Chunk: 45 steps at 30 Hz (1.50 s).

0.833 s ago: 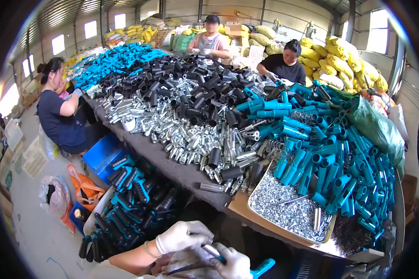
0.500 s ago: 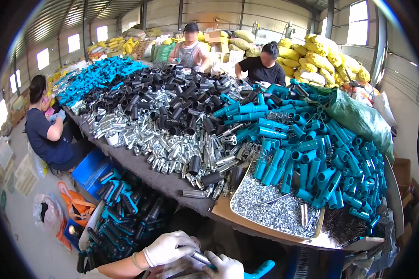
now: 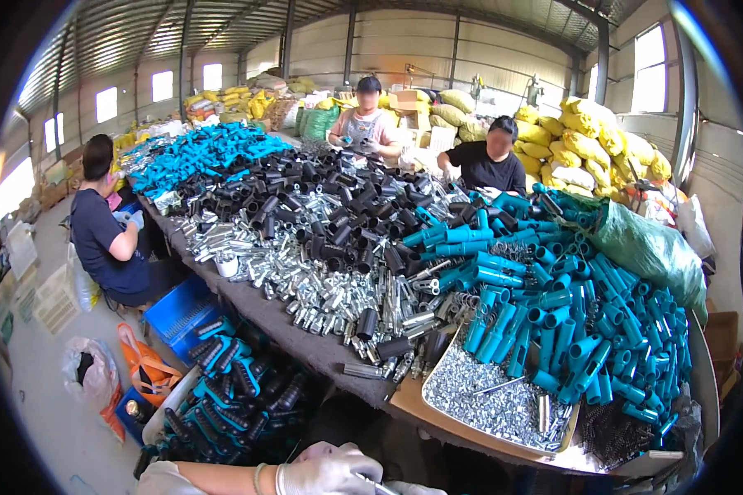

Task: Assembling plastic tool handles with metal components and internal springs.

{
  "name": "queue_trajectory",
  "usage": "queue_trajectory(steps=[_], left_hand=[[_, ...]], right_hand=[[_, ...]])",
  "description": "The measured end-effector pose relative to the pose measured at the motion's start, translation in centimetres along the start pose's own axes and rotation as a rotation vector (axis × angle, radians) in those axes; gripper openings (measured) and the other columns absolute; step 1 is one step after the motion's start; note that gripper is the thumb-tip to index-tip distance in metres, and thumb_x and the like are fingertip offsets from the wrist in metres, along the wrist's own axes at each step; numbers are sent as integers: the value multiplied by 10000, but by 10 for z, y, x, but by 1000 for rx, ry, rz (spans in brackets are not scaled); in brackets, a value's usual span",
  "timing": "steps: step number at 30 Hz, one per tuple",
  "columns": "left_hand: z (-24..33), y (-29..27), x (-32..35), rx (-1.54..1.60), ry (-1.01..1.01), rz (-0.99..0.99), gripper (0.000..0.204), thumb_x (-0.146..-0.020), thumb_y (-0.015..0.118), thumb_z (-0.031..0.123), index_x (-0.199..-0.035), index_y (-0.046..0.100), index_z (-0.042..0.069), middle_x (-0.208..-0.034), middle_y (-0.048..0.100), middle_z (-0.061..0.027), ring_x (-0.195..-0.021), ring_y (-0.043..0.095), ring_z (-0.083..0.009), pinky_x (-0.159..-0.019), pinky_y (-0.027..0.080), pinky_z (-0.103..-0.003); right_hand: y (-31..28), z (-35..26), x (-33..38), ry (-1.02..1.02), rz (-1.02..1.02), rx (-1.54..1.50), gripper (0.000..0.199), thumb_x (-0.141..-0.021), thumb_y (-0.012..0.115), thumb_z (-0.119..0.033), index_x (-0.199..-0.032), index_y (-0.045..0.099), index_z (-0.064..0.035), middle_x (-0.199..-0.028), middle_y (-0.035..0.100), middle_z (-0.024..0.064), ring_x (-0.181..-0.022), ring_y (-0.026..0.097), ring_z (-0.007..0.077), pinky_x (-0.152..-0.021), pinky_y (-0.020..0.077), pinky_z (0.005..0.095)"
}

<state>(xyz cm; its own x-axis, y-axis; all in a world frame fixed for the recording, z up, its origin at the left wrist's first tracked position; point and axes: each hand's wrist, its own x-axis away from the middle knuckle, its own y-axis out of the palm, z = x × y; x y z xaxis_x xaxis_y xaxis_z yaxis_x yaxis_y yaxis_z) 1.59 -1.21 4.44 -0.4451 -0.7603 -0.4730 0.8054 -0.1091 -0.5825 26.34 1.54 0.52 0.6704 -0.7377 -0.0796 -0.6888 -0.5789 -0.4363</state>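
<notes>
At the lower edge, my left hand (image 3: 330, 472), in a white glove, has its fingers closed round a thin silver metal tube (image 3: 376, 483). The tube slants down toward my right hand (image 3: 414, 488), also gloved, which closes on its other side. Most of the right hand and the tube's lower end are cut off by the picture's edge. Nearest on the table is a tray (image 3: 489, 442) full of small silver metal pieces, with a thin rod and a short metal cylinder on top. Left of my hands, black-and-teal handles (image 3: 223, 396) fill a container below the table.
Teal tubular parts (image 3: 578, 330) are heaped at the right, beside a green sack (image 3: 648, 252). Silver fittings (image 3: 322, 289), black sleeves (image 3: 338, 206) and blue parts (image 3: 206, 157) cover the table. Three people work around it. A blue bin (image 3: 177, 309) and orange bag (image 3: 149, 367) stand left.
The view has tilted up, so the table and my hands sit lower in the picture. The teal handle by my right hand has gone out of view.
</notes>
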Motion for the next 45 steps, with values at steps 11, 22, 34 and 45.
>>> queue_trajectory(steps=[11, 22, 34, 45], left_hand=[[-33, 13, 30, -139, -527, -117, 230, -922, 649, 271, -1101, 705, 138, -978, 699, -89, -891, 684, -285, -786, 557, -376], [4, 3, 9, -299, 304, -132, 202, -818, 656, 186, -1006, 722, 155, -1111, 652, -39, -1016, 605, -244, -832, 426, -402], [16, -12, -13, -125, 59, -120, 255, -831, 676, 143, -1071, 681, 56, -1047, 656, -127, -948, 645, -338, -805, 541, -394], [9, -21, -12, 51, -431, -169, 281, -825, 649, 122, -1091, 684, 39, -1041, 687, -150, -988, 670, -326, -865, 533, -382]], right_hand=[[17, -16, -10, -29, 171, 604, 449, -791, 732, -367, -1177, 681, -143, -842, 660, 131, -744, 665, 344, -654, 536, 436], [-1, 34, 1, 155, -278, -424, 424, -856, 776, -207, -1203, 678, 15, -1106, 727, 117, -1001, 645, 155, -901, 507, 306], [-5, -5, 1, 150, -51, -119, 481, -840, 732, -329, -1217, 668, -36, -1108, 703, 208, -1025, 698, 303, -894, 528, 345], [1, 3, 1, 74, 21, 4, 479, -852, 701, -365, -1213, 671, -52, -1082, 703, 203, -988, 693, 342, -871, 534, 371]])
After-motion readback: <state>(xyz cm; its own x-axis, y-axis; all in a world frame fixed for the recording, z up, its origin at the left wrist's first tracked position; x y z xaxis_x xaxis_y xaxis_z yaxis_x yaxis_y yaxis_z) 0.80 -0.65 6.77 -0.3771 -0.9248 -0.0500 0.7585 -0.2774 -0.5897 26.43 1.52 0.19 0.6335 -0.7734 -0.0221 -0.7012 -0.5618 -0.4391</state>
